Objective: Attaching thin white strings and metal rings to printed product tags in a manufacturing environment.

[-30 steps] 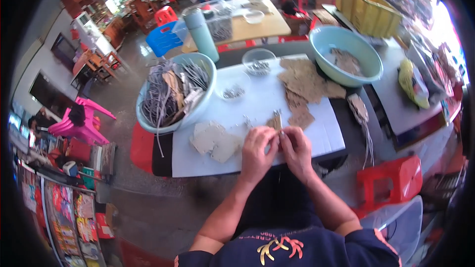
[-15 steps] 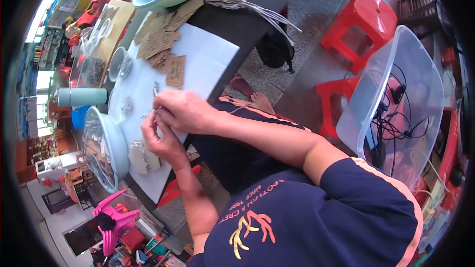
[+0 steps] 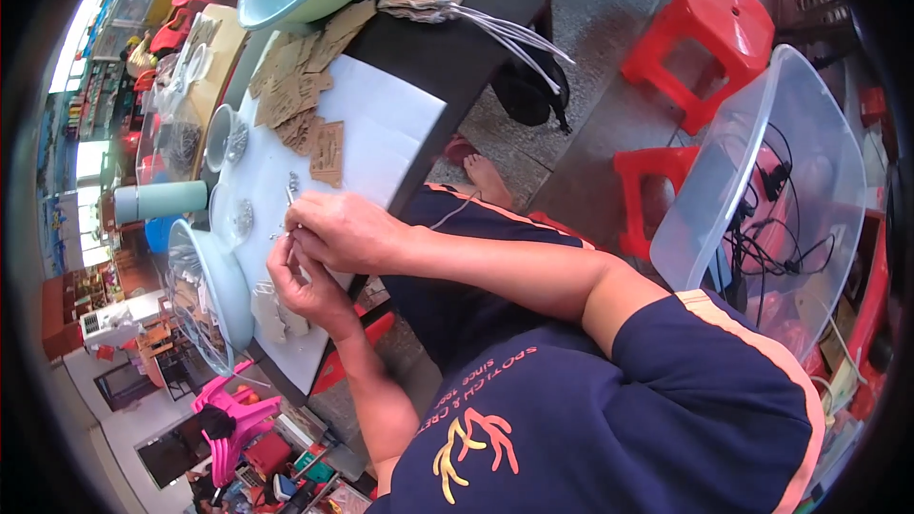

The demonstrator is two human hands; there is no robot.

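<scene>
Both hands meet over the white tabletop (image 3: pixel 381 133), right hand (image 3: pixel 347 231) and left hand (image 3: pixel 303 287) fingers pinching a small metal piece (image 3: pixel 289 195) at ten o'clock from the right hand, steadying it.

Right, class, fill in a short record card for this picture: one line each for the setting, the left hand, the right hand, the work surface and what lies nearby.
Setting: person seated at a table under a white sheet
Left hand: fingers pinched on a small item, too small to identify
Right hand: closed over the same spot, by a thin metal piece
On sheet: brown cardboard tags
Nearby: pale blue basin of strings, red stools, clear plastic tub of cables
</scene>
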